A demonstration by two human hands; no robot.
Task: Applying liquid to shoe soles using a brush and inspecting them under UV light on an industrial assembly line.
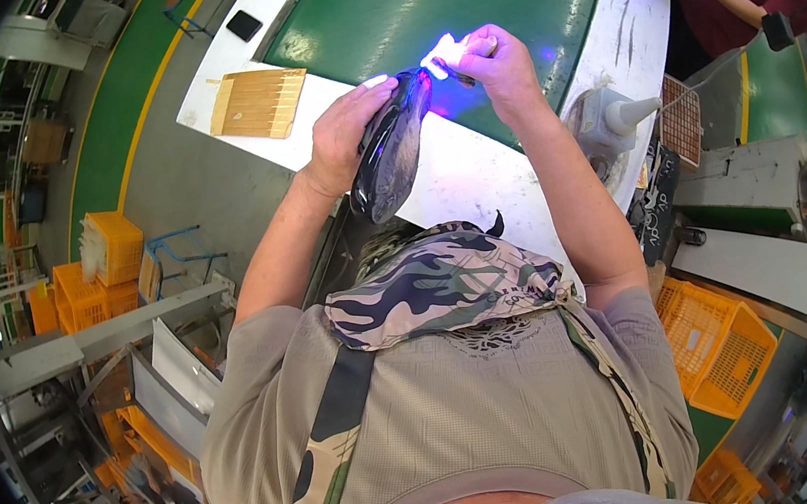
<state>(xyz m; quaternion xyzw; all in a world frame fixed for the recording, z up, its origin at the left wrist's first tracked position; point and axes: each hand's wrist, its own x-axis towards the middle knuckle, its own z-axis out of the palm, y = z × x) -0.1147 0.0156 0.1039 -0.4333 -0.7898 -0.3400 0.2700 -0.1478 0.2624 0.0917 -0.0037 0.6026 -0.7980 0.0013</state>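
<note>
Your left hand (pixel 346 130) grasps the dark shoe (pixel 391 153) along its left side, just on the near side of the green belt (pixel 373 4), above the white worktop (pixel 489 169). Your right hand (pixel 501 64) is curled at the shoe's far tip, over the belt's near edge; you can't tell what it pinches, if anything.

The shoe looks light, probably springy through its walls and stiffer underneath, and its glossy surface may slip under your fingers. A broad hold around its middle should suit it better than the narrow tip.

A violet-white glare (pixel 443 54) at that tip washes out your right fingertips and hides the light's source. Your left palm and fingers cover part of the shoe's side.
</note>
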